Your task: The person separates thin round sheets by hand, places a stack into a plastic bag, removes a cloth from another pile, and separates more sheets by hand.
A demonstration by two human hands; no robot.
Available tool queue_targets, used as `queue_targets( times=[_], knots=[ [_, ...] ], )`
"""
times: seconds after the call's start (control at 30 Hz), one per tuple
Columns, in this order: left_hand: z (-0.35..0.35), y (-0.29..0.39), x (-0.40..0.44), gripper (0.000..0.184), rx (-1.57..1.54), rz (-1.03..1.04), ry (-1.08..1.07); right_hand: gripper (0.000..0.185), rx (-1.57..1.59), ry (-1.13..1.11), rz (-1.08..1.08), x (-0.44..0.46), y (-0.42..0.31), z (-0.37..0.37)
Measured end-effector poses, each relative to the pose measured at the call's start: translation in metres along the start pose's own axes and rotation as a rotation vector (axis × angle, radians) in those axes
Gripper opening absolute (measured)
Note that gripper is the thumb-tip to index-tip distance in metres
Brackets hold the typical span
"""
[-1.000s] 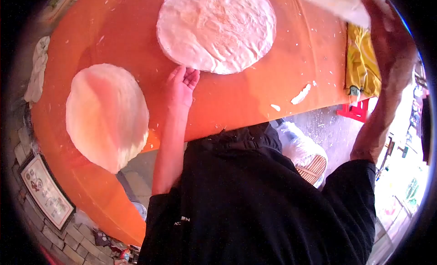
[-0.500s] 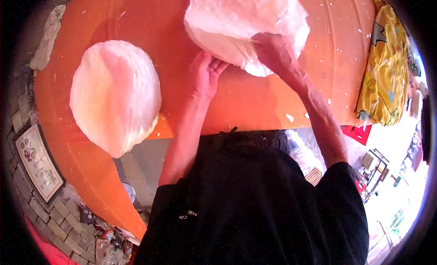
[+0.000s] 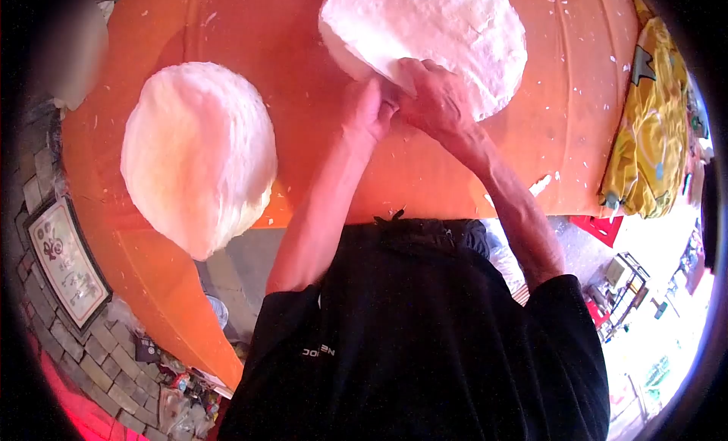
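A thick, round white pad [image 3: 447,39], soft and fibrous like cotton wadding, lies on the orange-covered table [image 3: 303,100] at the top middle. My right hand [image 3: 436,98] is over its near left edge, fingers bent down and closed on the rim. Close beside it, at the same edge, my left hand [image 3: 369,111] is curled with the thumb side toward the right hand. The left fingertips are partly hidden under the pad's edge. A second white pad [image 3: 199,156] of similar look lies to the left, touched by neither hand.
Bunched yellow patterned cloth [image 3: 648,130] lies along the table's right end. White scraps [image 3: 540,185] dot the orange cover. A framed panel [image 3: 68,260] leans beside the brick paving at left. A red object [image 3: 599,229] stands below the table edge at right.
My right hand has moved left and down along the pad's edge, coming together with my left hand. The left hand's fingers have curled. The near rim, lifted before, lies lower.
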State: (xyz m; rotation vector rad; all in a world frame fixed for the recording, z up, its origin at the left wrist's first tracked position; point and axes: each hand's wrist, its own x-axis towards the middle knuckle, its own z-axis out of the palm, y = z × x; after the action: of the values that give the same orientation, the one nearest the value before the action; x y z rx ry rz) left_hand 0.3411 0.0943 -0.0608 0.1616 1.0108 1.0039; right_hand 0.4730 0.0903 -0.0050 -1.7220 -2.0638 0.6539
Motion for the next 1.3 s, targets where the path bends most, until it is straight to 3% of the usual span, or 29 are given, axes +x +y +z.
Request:
queue_targets(
  times=[0.13,0.2,0.23,0.37,0.5,0.57,0.63,0.7,0.73,0.83,0.9,1.03,1.1,1.23,1.3],
  knots=[
    [0.015,-0.009,-0.054,0.033,-0.077,-0.055,-0.103,0.022,-0.081,0.029,-0.059,-0.017,-0.01,-0.054],
    [0.007,-0.018,-0.079,0.032,-0.09,-0.055,-0.113,0.023,-0.4,-0.241,-0.137,-0.011,-0.002,-0.091],
    [0.004,-0.023,-0.089,0.031,-0.105,-0.058,-0.126,0.024,-0.091,-0.147,-0.139,-0.013,0.022,-0.106],
    [-0.021,-0.031,-0.111,0.035,-0.164,-0.065,-0.054,0.014,-0.138,0.123,-0.066,0.01,0.06,-0.196],
    [-0.063,-0.043,-0.107,0.044,-0.063,-0.059,-0.016,0.028,-0.109,0.222,-0.025,0.003,0.043,-0.252],
    [-0.071,-0.044,-0.107,0.052,0.145,-0.019,-0.049,0.036,-0.1,0.274,-0.01,0.0,0.035,-0.264],
    [-0.053,-0.04,-0.115,0.056,0.011,-0.032,-0.081,0.022,-0.339,0.228,-0.075,-0.007,0.005,-0.231],
    [-0.04,-0.035,-0.123,0.06,-0.117,-0.05,-0.105,0.01,-0.691,0.014,-0.204,-0.018,-0.026,-0.152],
    [-0.038,-0.034,-0.127,0.055,-0.105,-0.058,-0.062,0.008,-0.692,-0.114,-0.248,-0.025,-0.029,-0.11],
    [-0.044,-0.04,-0.128,0.055,-0.103,-0.047,-0.013,0.011,-0.305,-0.381,-0.217,-0.059,-0.013,-0.009],
    [-0.057,-0.043,-0.126,0.057,0.024,0.005,-0.064,0.011,-0.145,-0.364,-0.237,-0.076,-0.016,-0.002],
    [-0.058,-0.05,-0.124,0.056,-0.029,0.033,-0.084,0.01,-0.192,-0.318,-0.194,-0.059,-0.035,-0.011],
    [-0.056,-0.049,-0.129,0.056,-0.02,0.024,-0.052,0.019,-0.177,-0.431,-0.256,-0.068,-0.042,0.006],
    [-0.063,-0.041,-0.139,0.059,-0.038,-0.008,-0.004,0.03,-0.063,-0.357,-0.132,-0.097,-0.05,0.017],
    [-0.059,-0.041,-0.137,0.057,0.172,0.033,0.169,0.033,-0.153,-0.19,-0.331,-0.101,-0.043,0.028]
  ],
)
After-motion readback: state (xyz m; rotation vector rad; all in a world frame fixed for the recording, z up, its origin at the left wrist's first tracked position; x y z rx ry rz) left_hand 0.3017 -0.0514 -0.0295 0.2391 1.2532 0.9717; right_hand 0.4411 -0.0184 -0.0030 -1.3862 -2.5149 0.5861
